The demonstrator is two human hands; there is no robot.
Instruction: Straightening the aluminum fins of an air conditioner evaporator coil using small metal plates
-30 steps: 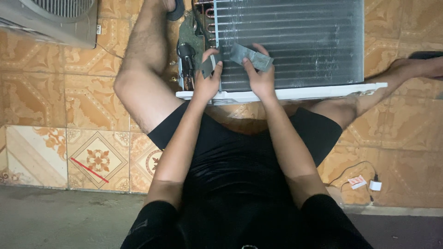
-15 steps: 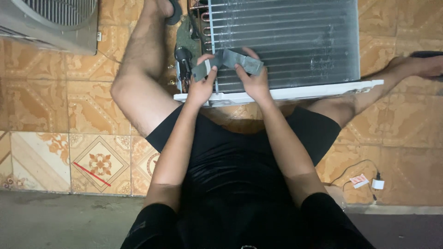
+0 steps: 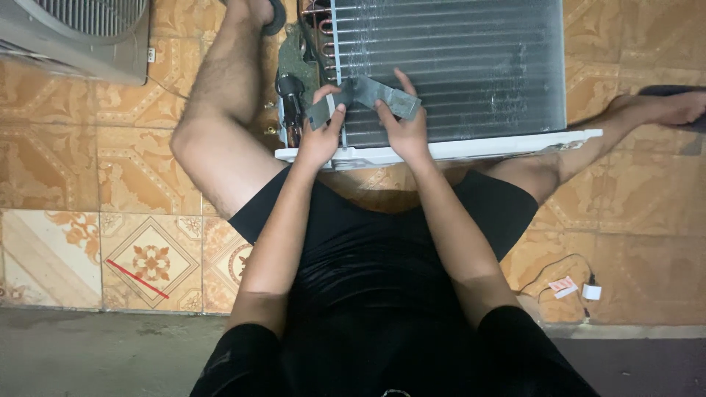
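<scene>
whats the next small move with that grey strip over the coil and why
Probably press the grey strip flat onto the finned coil. Both hands hold it: the left hand pinches its left end, the right hand its middle, and it arches bent above the fins, not lying flat.

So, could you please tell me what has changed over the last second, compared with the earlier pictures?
Very little. Both hands, left and right, keep their grip on the flat grey padded strip and have shifted slightly left along the silver finned coil of the white-framed air-conditioner unit. Nothing was picked up or released. The unit, the orange patterned floor tiles and the person's seated pose stayed as they were.
</scene>
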